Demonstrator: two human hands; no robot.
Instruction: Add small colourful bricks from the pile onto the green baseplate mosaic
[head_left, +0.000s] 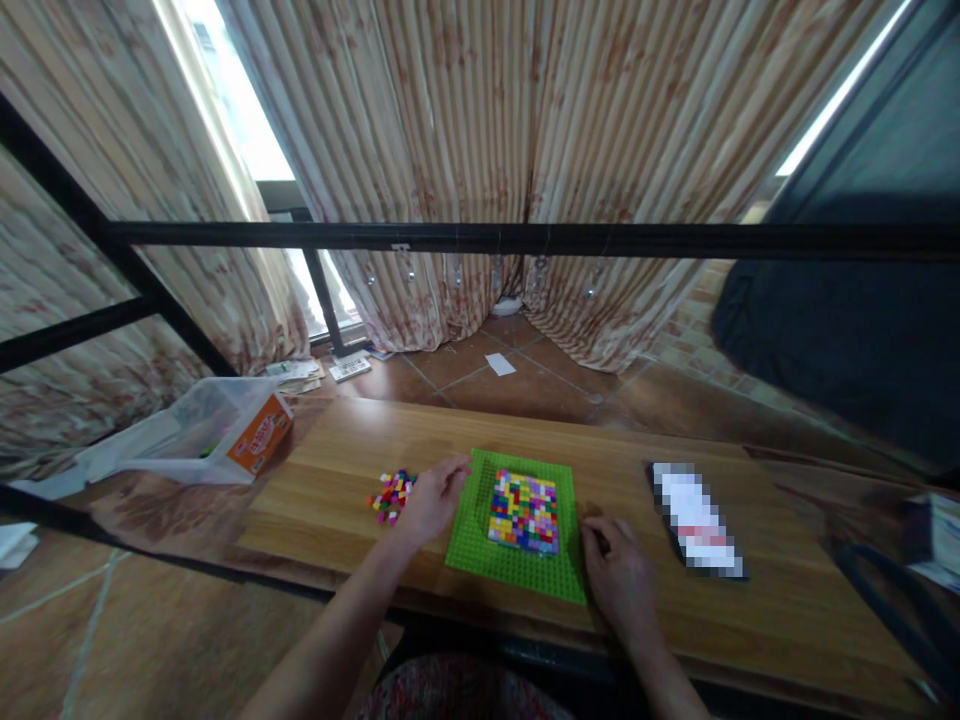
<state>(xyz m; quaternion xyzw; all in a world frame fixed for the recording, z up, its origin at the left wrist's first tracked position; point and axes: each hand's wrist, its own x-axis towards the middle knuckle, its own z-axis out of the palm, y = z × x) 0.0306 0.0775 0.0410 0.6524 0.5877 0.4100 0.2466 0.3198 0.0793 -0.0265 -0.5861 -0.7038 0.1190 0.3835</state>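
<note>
From the head, a green studded baseplate [517,574] with a multicoloured brick block [523,511] lies on the desk [322,480] between left hand [436,497] and right hand [619,570]; both hands' fingers curl, grip unclear. The orange-labelled clear bin [219,466] holds something green [208,453].

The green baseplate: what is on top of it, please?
On the green baseplate there is a roughly square patch of small multicolored bricks, with bare studs around it. What lies directly beneath those bricks is covered and cannot be seen.
</note>
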